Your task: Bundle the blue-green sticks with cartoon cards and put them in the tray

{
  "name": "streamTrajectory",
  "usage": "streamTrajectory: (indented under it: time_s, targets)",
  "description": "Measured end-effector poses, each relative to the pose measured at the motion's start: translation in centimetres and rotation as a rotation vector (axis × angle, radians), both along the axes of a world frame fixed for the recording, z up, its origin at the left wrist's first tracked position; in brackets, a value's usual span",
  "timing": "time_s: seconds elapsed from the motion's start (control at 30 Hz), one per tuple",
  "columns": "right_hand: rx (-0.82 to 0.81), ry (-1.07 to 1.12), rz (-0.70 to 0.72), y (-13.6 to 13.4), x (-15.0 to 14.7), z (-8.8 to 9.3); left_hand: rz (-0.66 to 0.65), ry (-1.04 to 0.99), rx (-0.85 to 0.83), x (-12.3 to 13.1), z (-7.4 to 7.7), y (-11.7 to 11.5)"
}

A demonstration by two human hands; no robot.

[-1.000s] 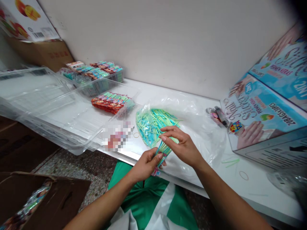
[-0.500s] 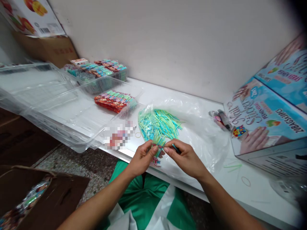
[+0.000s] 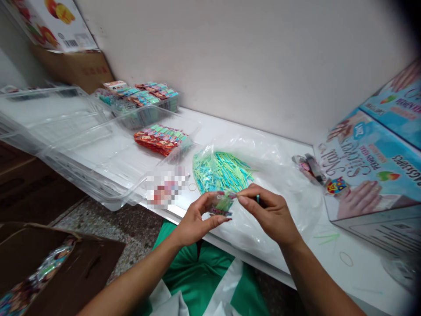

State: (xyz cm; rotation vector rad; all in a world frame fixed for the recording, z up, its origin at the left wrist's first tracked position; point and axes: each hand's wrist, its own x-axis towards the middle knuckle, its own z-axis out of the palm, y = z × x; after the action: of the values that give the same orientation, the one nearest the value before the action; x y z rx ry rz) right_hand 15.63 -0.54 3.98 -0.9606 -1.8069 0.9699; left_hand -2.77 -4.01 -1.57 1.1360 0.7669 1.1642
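My left hand [image 3: 197, 219] pinches a small clear packet [image 3: 222, 204] with green sticks and pink print in it, thumb below and fingers above. My right hand [image 3: 269, 215] pinches the packet's right end, and a blue stick [image 3: 257, 199] shows between its fingers. Both hands hover over the table's front edge. Just behind them a heap of blue and green sticks [image 3: 222, 171] lies on a crumpled clear plastic bag [image 3: 279, 175].
Clear plastic trays [image 3: 66, 136] hold filled red and green packets [image 3: 162, 139]. Blue printed cartons [image 3: 371, 175] stand at the right. A rubber band [image 3: 345, 259] and loose sticks [image 3: 325, 238] lie on the white table [image 3: 230, 127]. A brown carton [image 3: 49, 272] with packets sits on the floor.
The fan of sticks held a second ago now sits inside the small packet. Both hands rose slightly and closed on the packet's ends. The view shifted a little left.
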Motion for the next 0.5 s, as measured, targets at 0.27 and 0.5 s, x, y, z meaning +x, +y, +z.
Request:
streamTrajectory:
  time_s: [0.27, 0.5]
  targets:
    - [0.018, 0.009, 0.085, 0.9, -1.1, 0.4, 0.048, 0.088, 0.014, -0.8, 0.0, 0.2]
    - [-0.042, 0.108, -0.147, 2.4, -0.8, 1.0, 0.295, 0.331, 0.066, -5.1, 5.1, 2.4]
